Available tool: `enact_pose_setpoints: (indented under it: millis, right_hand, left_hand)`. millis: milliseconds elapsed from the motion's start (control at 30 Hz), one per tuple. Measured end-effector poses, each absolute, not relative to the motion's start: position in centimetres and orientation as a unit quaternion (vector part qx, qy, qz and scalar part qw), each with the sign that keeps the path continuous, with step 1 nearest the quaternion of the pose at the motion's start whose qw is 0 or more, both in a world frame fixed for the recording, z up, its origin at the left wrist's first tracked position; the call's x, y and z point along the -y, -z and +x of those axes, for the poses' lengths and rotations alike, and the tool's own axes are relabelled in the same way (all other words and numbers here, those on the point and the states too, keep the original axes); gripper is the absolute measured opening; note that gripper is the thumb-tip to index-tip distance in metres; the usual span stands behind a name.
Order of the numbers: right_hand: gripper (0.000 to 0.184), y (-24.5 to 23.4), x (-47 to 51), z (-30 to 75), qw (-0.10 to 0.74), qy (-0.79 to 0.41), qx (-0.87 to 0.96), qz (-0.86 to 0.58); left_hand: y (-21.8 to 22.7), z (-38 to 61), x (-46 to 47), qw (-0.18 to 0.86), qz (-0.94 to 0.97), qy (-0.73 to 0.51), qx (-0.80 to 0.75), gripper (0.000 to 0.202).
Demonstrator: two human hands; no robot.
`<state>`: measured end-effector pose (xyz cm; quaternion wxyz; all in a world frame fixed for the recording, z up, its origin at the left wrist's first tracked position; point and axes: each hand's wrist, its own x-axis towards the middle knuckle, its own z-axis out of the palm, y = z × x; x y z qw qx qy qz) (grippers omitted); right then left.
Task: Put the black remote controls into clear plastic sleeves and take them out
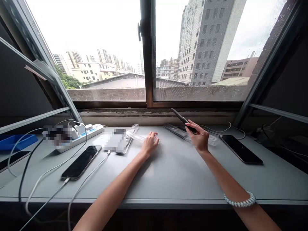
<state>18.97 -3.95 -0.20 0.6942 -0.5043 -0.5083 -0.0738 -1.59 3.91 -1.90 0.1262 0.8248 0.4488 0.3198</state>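
My right hand [200,136] grips one end of a slim black tapered object [179,116], lifted above the desk with its far end pointing up and to the left. Its exact kind does not show. My left hand [150,143] rests low over the desk with curled fingers on a thin clear plastic bag [137,136], partly hidden beneath it. A flat black item in clear wrapping [176,131] lies behind my right hand, with more crumpled clear plastic [213,140] beside it. To the left of my left hand is another clear-wrapped packet [128,144], partly blurred out.
On the grey desk [168,179], one phone [80,163] lies at left, plugged into a cable, and another phone [240,149] at right. A white power strip [93,130] with loose cables stands at back left, near a blue tray [18,141]. Windows rise behind, between metal shelf frames.
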Motion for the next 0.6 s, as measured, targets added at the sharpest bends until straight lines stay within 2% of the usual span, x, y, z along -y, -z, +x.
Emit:
enact_pose_setpoints:
  millis: [300, 467, 600]
  right_hand:
    - [0.019, 0.55, 4.29, 19.38, 0.577, 0.172, 0.662, -0.448]
    - [0.021, 0.76, 3.99, 19.49, 0.567, 0.177, 0.675, -0.438]
    - [0.022, 0.28, 4.41, 19.13, 0.590, 0.164, 0.655, -0.443]
  left_hand:
    - [2.17, -1.88, -4.76, 0.240, 0.768, -0.404, -0.434, 0.025]
    - [1.74, -2.03, -4.84, 0.302, 0.726, -0.434, -0.441, 0.024]
    - [1.19, -2.06, -4.59, 0.312, 0.734, -0.428, -0.425, 0.038]
